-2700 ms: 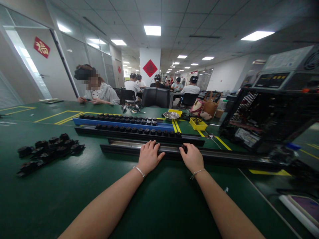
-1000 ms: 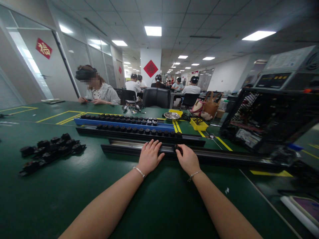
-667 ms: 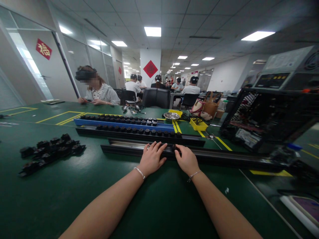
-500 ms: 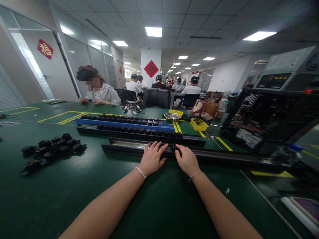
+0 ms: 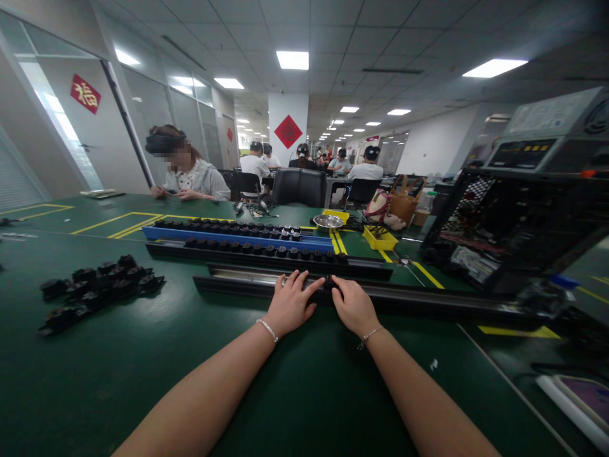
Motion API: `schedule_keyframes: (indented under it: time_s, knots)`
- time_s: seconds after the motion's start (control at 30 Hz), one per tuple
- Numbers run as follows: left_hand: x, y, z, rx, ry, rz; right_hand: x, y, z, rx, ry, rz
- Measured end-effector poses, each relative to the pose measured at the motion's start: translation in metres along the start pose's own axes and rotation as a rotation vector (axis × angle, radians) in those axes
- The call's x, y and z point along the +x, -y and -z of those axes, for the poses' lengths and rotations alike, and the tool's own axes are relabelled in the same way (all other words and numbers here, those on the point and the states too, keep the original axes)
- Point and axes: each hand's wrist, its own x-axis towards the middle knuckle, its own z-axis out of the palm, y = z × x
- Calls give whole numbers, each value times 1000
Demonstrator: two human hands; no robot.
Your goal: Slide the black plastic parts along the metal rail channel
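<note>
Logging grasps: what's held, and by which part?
Right hand: apparently a small black part at the rail, hold point hidden. Left hand: no hold visible.

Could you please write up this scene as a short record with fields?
Surface: green table with yellow tape lines
Left hand: spread over the front black rail, fingers on it
Right hand: fingertips at a small black part on that rail; grip unclear
Blue rail: farther back, black parts in a row along it
Loose black parts: heaped left of the front rail
Yellow tray: beyond the rails, right of the metal bowl
Right side: open computer case
Co-worker: seated across the table, left
</note>
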Motion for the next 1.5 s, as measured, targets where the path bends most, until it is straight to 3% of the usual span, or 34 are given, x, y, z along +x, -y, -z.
schedule_keyframes:
  time_s: [0.83, 1.1, 1.5]
  knots:
    - [0, -1, -2, 16, 3, 0, -1, 12, -1, -55, 136, 50]
    - [0, -1, -3, 20, 9, 13, -3, 15, -9, -88, 108, -23]
    - [1, 0, -4, 6, 5, 16, -4, 16, -7, -118, 166, 27]
